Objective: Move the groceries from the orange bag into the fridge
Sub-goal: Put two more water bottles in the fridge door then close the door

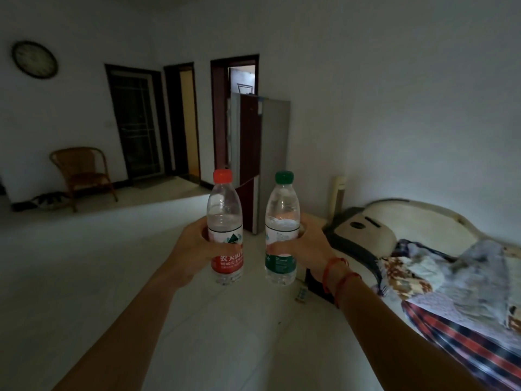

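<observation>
Left hand: the left hand [194, 249] is held out in front at chest height, and its fingers [224, 247] curl round the middle of the red-capped bottle [224, 210].
Right hand: the right hand [308, 246] is raised level with the left, and its fingers [277, 247] wrap round the label of the green-capped bottle [282, 204]. A red string bracelet [335, 275] circles the wrist.
Red-capped bottle: clear plastic, upright, cap on, with a red and white label. The hand covers part of the label.
Green-capped bottle: clear plastic, upright, cap on, with a green and white label. It is just beside the red-capped bottle but apart from it.
Fridge: the fridge [272, 153] stands well ahead across the floor [112, 263], behind the two bottles in this view. It has a grey side and a dark red front. I cannot tell whether its door is open.
Bed: the bed [423, 227] lies at the right with a pale headboard, and rumpled patterned bedding [451, 277] is spread over it.
Chair: a wicker chair [81, 170] stands against the left wall.
Clock: a round clock [34, 59] hangs high on the left wall.
Doorways: dark-framed doorways [138, 122] open in the far wall, to the left of the fridge.
Light: the room is dim.
</observation>
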Demonstrator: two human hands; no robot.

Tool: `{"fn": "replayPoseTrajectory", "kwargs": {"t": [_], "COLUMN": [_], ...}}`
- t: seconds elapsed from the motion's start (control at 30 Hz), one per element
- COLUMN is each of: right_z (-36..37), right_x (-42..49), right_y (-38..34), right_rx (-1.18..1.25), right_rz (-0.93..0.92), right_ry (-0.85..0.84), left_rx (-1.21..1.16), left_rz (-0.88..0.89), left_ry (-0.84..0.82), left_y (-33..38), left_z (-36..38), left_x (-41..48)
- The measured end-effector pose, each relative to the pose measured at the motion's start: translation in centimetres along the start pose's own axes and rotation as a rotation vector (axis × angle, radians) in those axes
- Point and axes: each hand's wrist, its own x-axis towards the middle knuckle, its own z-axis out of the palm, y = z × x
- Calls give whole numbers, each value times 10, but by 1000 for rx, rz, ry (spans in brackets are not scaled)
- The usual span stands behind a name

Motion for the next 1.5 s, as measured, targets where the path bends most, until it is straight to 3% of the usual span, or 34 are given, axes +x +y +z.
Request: {"fn": "replayPoseTrajectory", "kwargs": {"t": [0.6, 1.07, 1.5], "right_z": [95, 128, 210], "right_x": [162, 431, 649], "right_y": [19, 45, 79], "right_rx": [-40, -16, -22], "right_rz": [-55, -84, -81], "right_ry": [-7, -96, -101], "left_rx": [-1, 32, 67], "left_rz": [-7, -9, 0], "left_ry": [96, 181, 178], "left_y": [-64, -106, -181], "left_z": [-94, -140, -230], "left_x": [151, 397, 602]}}
